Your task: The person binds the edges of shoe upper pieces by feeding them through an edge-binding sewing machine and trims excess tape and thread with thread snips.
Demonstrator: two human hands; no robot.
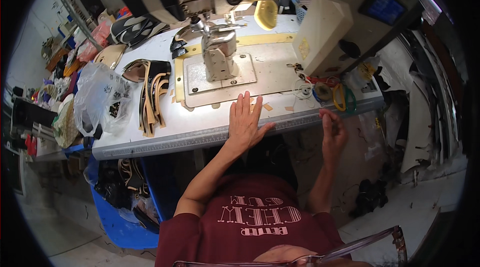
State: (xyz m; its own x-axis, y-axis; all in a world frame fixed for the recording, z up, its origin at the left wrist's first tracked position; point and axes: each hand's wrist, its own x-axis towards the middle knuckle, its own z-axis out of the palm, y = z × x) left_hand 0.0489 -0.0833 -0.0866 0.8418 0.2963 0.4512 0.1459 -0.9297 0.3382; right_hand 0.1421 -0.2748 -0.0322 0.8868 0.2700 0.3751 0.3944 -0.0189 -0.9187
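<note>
My left hand lies flat, fingers spread, on the front edge of a white sewing table, holding nothing. Just beyond it is the metal bed plate of an industrial sewing machine with its post and needle head. My right hand hangs just off the table's front edge, fingers loosely curled, empty. Small tan scraps lie between my hands.
A stack of black and tan cut shoe pieces and a clear plastic bag sit at the left. Tape rolls and green rings lie at the right. A blue bin with more pieces stands under the table.
</note>
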